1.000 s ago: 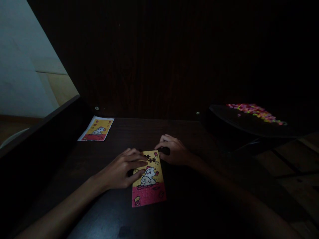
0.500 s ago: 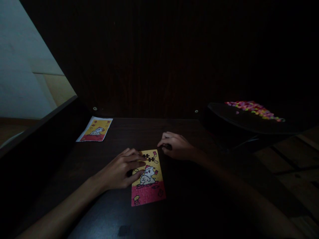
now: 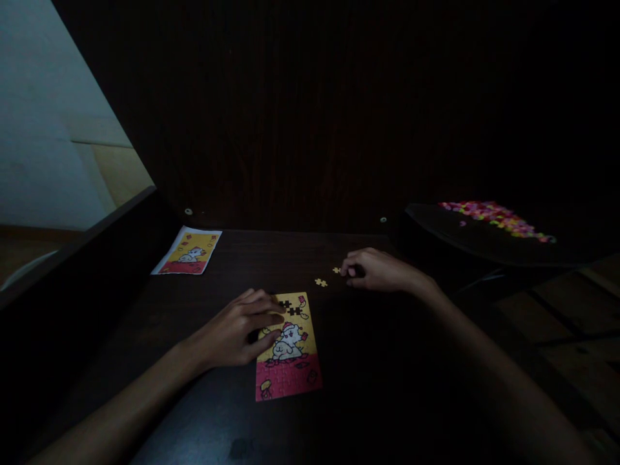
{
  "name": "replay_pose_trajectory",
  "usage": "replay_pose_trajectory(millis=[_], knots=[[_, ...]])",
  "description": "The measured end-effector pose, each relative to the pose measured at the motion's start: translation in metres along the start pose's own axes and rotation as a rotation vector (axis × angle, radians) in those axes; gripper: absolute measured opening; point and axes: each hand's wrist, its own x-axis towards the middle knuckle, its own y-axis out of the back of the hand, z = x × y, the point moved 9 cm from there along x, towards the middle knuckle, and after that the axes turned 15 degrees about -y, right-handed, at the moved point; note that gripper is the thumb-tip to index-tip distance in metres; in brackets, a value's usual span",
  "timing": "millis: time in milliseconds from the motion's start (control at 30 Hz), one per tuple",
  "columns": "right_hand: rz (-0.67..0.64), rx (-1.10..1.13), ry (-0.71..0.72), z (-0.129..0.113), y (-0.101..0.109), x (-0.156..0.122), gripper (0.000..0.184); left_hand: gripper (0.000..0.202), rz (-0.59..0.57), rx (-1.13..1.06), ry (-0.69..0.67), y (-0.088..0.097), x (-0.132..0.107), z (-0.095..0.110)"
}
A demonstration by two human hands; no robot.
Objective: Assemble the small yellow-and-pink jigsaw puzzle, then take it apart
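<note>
A nearly assembled jigsaw puzzle (image 3: 293, 374) lies on the dark table, showing a white cartoon animal on yellow and red. Dark gaps show in its upper yellow part. My left hand (image 3: 245, 326) rests on the puzzle's left side, palm down, with fingers spread over the yellow area. To the upper right of the puzzle lies a loose yellow puzzle piece (image 3: 321, 283). Beyond it, a second yellow puzzle piece (image 3: 336, 270) shows at the fingertips of my right hand (image 3: 371, 270). That hand's fingers are curled and closed at the piece, which they partly cover.
A printed picture (image 3: 188, 252) of the same design lies at the back left. A dark panel (image 3: 290, 129) rises behind the table, and a low side wall (image 3: 97, 239) borders the left. On the right, a dark rounded surface (image 3: 436, 226) bears many small colourful items (image 3: 498, 216).
My right hand has moved right and slightly away from me, uncovering two loose yellow puzzle pieces. My left hand stays on the puzzle. The view has shifted slightly.
</note>
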Motion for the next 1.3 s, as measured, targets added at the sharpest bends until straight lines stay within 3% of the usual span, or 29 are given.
replay_pose_trajectory(millis=[100, 367, 600, 800, 967, 1300], knots=[[0.049, 0.030, -0.031, -0.001, -0.004, 0.004, 0.007, 0.024, 0.002, -0.009, 0.008, -0.001, -0.001, -0.002], [0.119, 0.101, 0.006, -0.019, -0.035, 0.005, 0.010, 0.027, -0.006, 0.010, 0.006, -0.002, -0.002, -0.002], [0.195, 0.196, -0.016, -0.018, -0.040, 0.003, 0.004, 0.028, 0.014, 0.011, 0.002, -0.002, -0.002, -0.001], [0.264, 0.367, 0.182, -0.049, -0.041, -0.020, 0.006, 0.025, 0.031, 0.044, 0.009, 0.001, -0.001, 0.000], [0.275, 0.412, 0.283, -0.076, -0.057, -0.034, 0.009, 0.024, 0.013, 0.053, 0.027, -0.001, -0.002, -0.002], [0.364, 0.397, 0.302, -0.081, -0.064, -0.033, 0.008, 0.024, -0.003, 0.068, 0.061, -0.005, -0.002, -0.004]])
